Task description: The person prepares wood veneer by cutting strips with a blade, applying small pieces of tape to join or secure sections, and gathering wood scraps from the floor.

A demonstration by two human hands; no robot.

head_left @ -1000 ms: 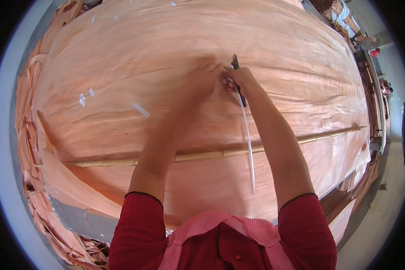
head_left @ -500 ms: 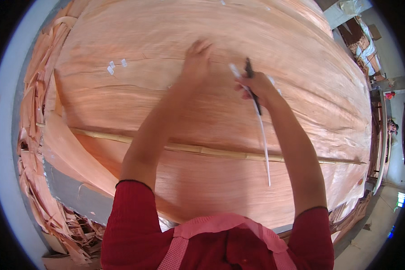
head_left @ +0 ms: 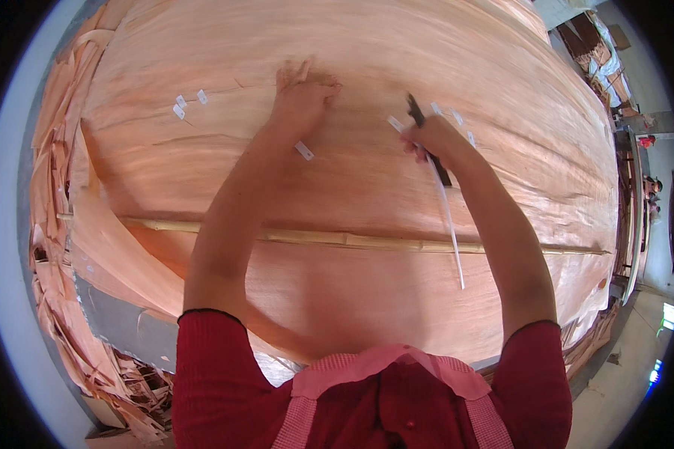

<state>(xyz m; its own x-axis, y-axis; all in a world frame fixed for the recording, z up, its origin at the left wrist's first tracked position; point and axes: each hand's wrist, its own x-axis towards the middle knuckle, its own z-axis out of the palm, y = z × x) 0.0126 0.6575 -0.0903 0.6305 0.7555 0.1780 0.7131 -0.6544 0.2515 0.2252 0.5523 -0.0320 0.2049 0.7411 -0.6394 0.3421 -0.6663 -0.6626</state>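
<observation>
A large pinkish wood veneer sheet [head_left: 367, 194] fills the middle of the head view. My left hand [head_left: 301, 97] lies on it above the middle with its fingers spread, slightly blurred. My right hand [head_left: 433, 138] grips a long dark tool [head_left: 414, 110], which looks like a cutter, together with a long white strip [head_left: 449, 224] that trails toward me. Small white tabs dot the sheet: a group [head_left: 180, 108] at the upper left, one [head_left: 304, 150] under my left wrist and several [head_left: 457, 117] beside my right hand. A bamboo pole [head_left: 352, 239] lies crosswise below both hands.
Torn veneer scraps [head_left: 56, 224] pile along the left edge, over a grey board [head_left: 127, 307]. At the upper right are more stacked veneer and wrapped material [head_left: 606, 67]. A narrow pale rail [head_left: 636, 217] runs along the right side, with small figures beyond it, too small to make out.
My left hand has moved left and up from beside my right hand and spread its fingers. My right hand, still holding tool and strip, has shifted right. The view has shifted slightly too.
</observation>
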